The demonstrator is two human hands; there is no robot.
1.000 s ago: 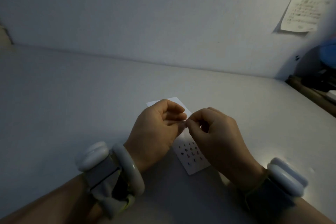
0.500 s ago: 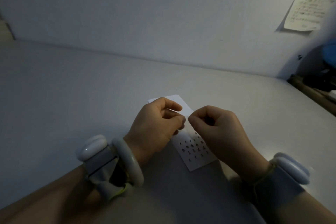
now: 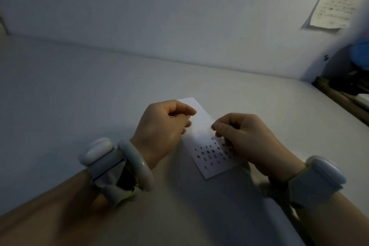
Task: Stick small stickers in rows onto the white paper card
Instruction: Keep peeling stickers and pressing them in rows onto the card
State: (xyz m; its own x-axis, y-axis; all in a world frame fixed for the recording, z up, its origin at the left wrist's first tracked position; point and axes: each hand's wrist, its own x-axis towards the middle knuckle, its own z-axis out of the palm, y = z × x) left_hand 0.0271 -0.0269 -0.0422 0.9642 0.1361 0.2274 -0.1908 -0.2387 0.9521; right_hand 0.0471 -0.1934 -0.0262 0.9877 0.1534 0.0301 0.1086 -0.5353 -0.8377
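1. Lying flat on the white table (image 3: 99, 96), the white paper card (image 3: 201, 124) carries rows of small dark stickers (image 3: 209, 153) on its near half.
2. Left hand (image 3: 161, 130) hovers curled over the card's left edge; whether it grasps something, I cannot tell.
3. Right hand (image 3: 243, 136) pinches thumb against forefinger over the card's right edge; anything pinched is too small to see.

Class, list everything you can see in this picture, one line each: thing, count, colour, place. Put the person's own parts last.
card: one, white, flat on the table between the hands
stickers: many, too small to count surely, dark, in rows on the card's near half
table: one, white, fills the lower view
wall: one, white, behind the table
note: one, pale with handwriting, on the wall, upper right
blue thing: one, blurred, far right
bangle: one, pale, left wrist
wrist devices: two, white, one per wrist
left hand: fingers curled, over the card's left edge; contents unclear
right hand: fingertips pinched together above the card's right edge
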